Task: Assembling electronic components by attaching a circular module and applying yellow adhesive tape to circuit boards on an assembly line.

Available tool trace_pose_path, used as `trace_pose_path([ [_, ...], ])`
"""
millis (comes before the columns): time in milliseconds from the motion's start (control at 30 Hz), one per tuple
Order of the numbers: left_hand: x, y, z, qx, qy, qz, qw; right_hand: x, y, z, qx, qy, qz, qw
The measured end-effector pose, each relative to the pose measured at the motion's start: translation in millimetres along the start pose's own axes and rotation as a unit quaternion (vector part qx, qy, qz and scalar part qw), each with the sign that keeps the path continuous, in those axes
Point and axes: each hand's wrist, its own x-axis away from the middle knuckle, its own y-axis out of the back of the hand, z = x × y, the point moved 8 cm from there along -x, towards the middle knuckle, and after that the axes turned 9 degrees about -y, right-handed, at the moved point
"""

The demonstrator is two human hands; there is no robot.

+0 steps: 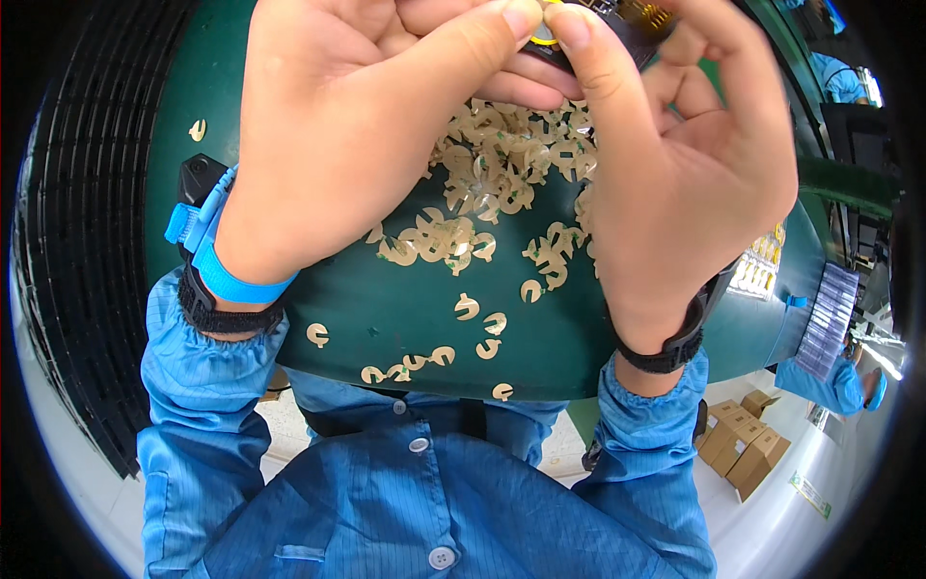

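Observation:
At the top edge, both my hands are closed on a small dark circuit board (632, 27) with gold-coloured parts. Between the thumb tips lies a round silvery piece with a yellow rim (544, 35). My left hand (352, 130) supports the board from the left, its fingers passing underneath and its thumb at the round piece. From the other side, my right hand (680, 183) presses its thumb beside the yellow rim; its other fingers curl near the board. The board's upper part is cut off. Below the hands, many cream C-shaped pieces (506, 159) lie heaped on the green work surface (386, 309).
A black slatted rack (82, 232) runs along the left. Loose C-shaped pieces (410, 363) lie near the table's front edge. At right are yellow-and-clear parts (759, 268), a translucent ribbed stack (828, 318), cardboard boxes (743, 439) on the floor and a person's blue sleeve (820, 386).

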Motion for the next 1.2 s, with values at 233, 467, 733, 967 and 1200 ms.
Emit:
trace_pose_path([
  [233,0.7,0.9,4.6,0.021,0.044,-0.029,0.998,3.0,5.8,-23.5,-0.144,-0.121,0.026,0.982],
  [467,1.2,-1.9,0.4,0.017,0.025,-0.031,0.999,5.0,3.8,-22.8,-0.172,-0.132,0.040,0.975],
  [733,2.7,2.8,4.8,0.075,0.012,0.018,0.997,5.5,0.7,-24.4,-0.185,-0.141,0.047,0.971],
  [967,0.7,1.8,6.5,0.076,0.021,0.015,0.997,5.4,-0.3,-22.3,-0.194,-0.148,0.051,0.968],
  [1200,2.4,-0.5,2.5,0.023,0.062,-0.010,0.998,4.9,-1.9,-21.9,-0.200,-0.151,0.054,0.967],
])
